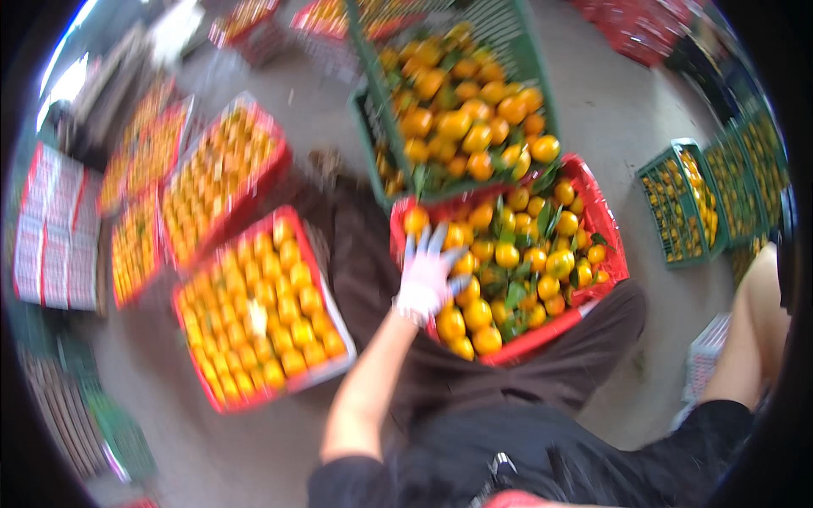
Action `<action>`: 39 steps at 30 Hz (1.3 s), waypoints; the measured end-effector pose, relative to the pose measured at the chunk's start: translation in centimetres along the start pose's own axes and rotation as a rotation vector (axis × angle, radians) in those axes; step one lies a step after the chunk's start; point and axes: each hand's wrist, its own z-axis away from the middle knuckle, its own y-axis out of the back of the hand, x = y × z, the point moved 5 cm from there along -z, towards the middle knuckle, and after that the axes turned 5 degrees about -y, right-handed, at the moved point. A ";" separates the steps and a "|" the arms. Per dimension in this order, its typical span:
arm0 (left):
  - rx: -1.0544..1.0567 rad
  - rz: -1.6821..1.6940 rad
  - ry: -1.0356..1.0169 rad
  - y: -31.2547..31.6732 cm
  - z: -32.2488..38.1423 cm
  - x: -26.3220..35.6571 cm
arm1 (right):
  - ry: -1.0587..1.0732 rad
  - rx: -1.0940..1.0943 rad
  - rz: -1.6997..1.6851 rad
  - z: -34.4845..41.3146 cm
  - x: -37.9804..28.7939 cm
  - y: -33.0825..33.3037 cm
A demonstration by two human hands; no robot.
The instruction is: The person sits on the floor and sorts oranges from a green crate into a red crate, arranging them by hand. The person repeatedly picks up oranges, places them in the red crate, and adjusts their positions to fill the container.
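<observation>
My left hand [427, 270], in a white glove with bluish fingers, lies with fingers spread over the left side of a red-lined box [615, 238]. Loose mandarins [507, 255] with green leaves fill that box, which rests between my legs. One mandarin [416, 220] lies just beyond the fingertips; nothing appears gripped. A green plastic crate [547, 70] is tilted over the far side of the box, with more mandarins [454, 125] heaped inside. My right forearm [740, 343] reaches to the right rim, and my right hand is out of view.
To my left stands a red-edged box [348, 357] of mandarins in neat rows, a pale scrap [258, 317] on top. Behind it are similar filled boxes [279, 155] and printed cartons [57, 228]. Green crates of mandarins [711, 244] line the right. Red packages [641, 28] lie at the far right.
</observation>
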 end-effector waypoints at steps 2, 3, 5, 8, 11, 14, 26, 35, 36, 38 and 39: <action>0.077 0.059 -0.039 -0.9 -0.6 0.8 | 0.119 -0.011 -0.162 -0.2 -8.2 -3.4; 0.029 0.128 -0.030 -0.9 -0.5 0.8 | 0.147 -0.037 -0.271 -0.1 -10.3 -6.3; -0.014 0.065 -0.004 -0.3 -0.3 1.0 | 0.108 -0.166 -0.476 -0.3 -11.2 -16.3; -0.025 0.097 0.066 -0.2 0.6 0.1 | 0.004 -0.506 -0.577 0.3 -12.3 -38.4; 0.011 0.146 0.015 0.1 0.5 0.8 | 0.149 -0.586 0.013 -1.2 -10.3 -53.9; 0.034 0.166 0.016 -0.2 0.8 0.6 | 0.054 -0.658 0.527 -1.9 -11.4 -60.7; -0.087 0.129 0.033 0.9 0.9 0.0 | -0.222 -0.874 -0.367 14.4 -10.5 -37.7; -0.146 0.003 0.023 0.9 -0.1 0.9 | -0.543 -0.668 -0.350 28.2 -1.9 -43.1; -0.131 0.015 0.007 0.9 -0.2 1.3 | -0.440 -0.640 -0.353 28.5 -1.9 -43.8; -0.157 0.022 -0.016 1.2 -0.1 1.6 | -0.466 -0.685 -0.344 29.1 0.1 -45.2; -0.143 -0.004 -0.023 1.0 0.2 1.5 | -0.495 -0.795 -0.347 29.3 0.0 -45.1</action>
